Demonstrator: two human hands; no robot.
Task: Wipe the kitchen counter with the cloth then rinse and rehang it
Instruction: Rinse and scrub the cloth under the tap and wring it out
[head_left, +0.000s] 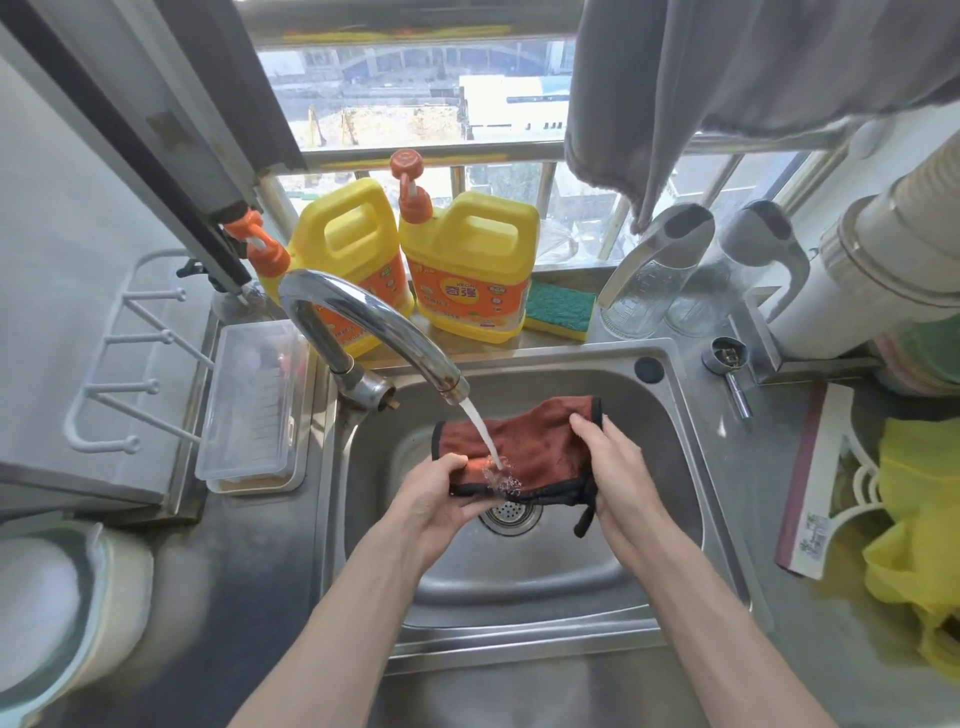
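Cloth (540, 441) under running tap (374, 322), left hand (441, 493) gripping, right hand (608, 467) gripping

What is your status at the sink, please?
Status: left grip and right grip both hold the cloth. Cloth spread under the running tap, over the sink. Nothing in the way.

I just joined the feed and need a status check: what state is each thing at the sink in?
Tap: running, stream hitting the cloth.
Cloth: spread over the sink.
Left hand: grips the cloth's left edge.
Right hand: grips its right edge.
Drain: unplugged, strainer showing.
Box: lid shut.
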